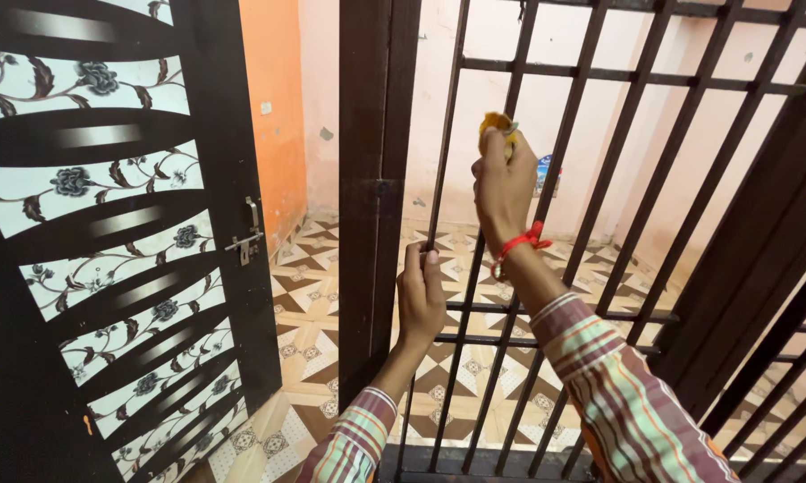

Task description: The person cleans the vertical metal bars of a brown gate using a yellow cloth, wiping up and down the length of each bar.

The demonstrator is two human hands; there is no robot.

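Observation:
A dark brown metal grille gate point(590, 170) of upright and slanted bars stands in front of me. My left hand point(420, 291) is wrapped around one upright bar at mid height. My right hand point(503, 183), with a red thread at the wrist, is raised against a bar higher up and is closed on a small yellow cloth or sponge point(496, 122). Both arms wear striped plaid sleeves.
A dark door point(108, 233) with floral glass panels and a metal latch point(247, 240) stands open at the left. A thick dark gate post point(374, 179) rises next to my left hand. Behind the bars lie patterned floor tiles point(309, 313), pink walls and an orange wall.

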